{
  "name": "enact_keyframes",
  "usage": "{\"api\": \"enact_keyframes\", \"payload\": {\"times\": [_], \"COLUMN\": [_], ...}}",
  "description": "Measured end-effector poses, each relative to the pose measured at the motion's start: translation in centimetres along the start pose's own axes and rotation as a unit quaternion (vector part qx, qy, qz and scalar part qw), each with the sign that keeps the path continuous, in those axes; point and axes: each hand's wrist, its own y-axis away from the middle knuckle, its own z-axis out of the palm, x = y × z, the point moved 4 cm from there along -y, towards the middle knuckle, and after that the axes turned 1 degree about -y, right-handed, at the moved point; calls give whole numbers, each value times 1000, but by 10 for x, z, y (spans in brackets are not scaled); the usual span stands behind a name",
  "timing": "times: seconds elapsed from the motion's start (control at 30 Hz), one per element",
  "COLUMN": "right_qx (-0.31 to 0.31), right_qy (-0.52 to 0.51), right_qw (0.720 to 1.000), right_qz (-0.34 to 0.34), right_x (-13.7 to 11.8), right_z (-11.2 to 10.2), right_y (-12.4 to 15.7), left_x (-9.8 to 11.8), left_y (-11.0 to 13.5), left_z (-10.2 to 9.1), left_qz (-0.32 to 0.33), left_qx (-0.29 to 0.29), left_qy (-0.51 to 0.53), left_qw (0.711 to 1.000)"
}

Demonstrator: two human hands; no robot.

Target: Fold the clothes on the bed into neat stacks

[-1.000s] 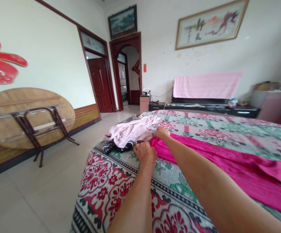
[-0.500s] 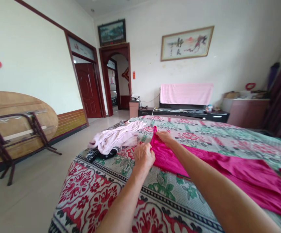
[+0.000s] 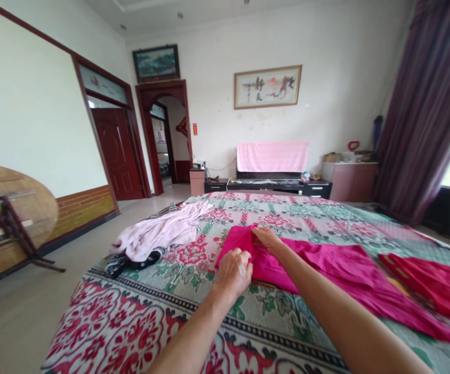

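Pulled clear of the pale pink garment [image 3: 158,234], the magenta cloth [image 3: 326,265] now lies apart from it, with left hand [image 3: 234,270] and right hand [image 3: 267,239] both pinching its doubled end, the fold seemingly begun.

- folding table [image 3: 10,218], 9 o'clock: cut by left edge.
- red cloth [image 3: 435,280], 4 o'clock: runs off right edge.
- dark garment [image 3: 131,261], 8 o'clock: mostly under pale garment [image 3: 158,234].
- left hand [image 3: 233,270]: fingertips buried in pink cloth [image 3: 326,265].
- framed picture [image 3: 267,87], 12 o'clock: writing unreadable.

My left hand [image 3: 233,270] and right hand [image 3: 267,238] were on a garment [image 3: 326,265] spread across the bed [image 3: 150,311], a clothes pile [image 3: 158,234] to their left, a second cloth [image 3: 435,280] at right, a cabinet [image 3: 271,186] behind the bed.
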Motion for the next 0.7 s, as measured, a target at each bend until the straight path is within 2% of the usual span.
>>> {"api": "enact_keyframes", "payload": {"times": [0.17,0.27,0.37,0.53,0.7], "right_qx": [17,31,44,78,88], "right_qy": [18,85,163,215,325], "right_qw": [1000,995,981,967,932], "right_qz": [-19,-51,-94,-108,-135], "right_x": [10,10,7,11,6], "right_z": [-3,-4,-5,-10,-13], "right_y": [2,1,1,-1,-1], "left_x": [4,1,-5,-11,-8], "left_y": [2,1,0,1,2], "left_z": [5,4,2,5,6], "left_qz": [5,-1,-5,23,63], "left_qx": [-20,-21,-20,-12,7], "left_qy": [-18,-16,-12,-17,-3], "left_qw": [1000,1000,1000,1000,998]}}
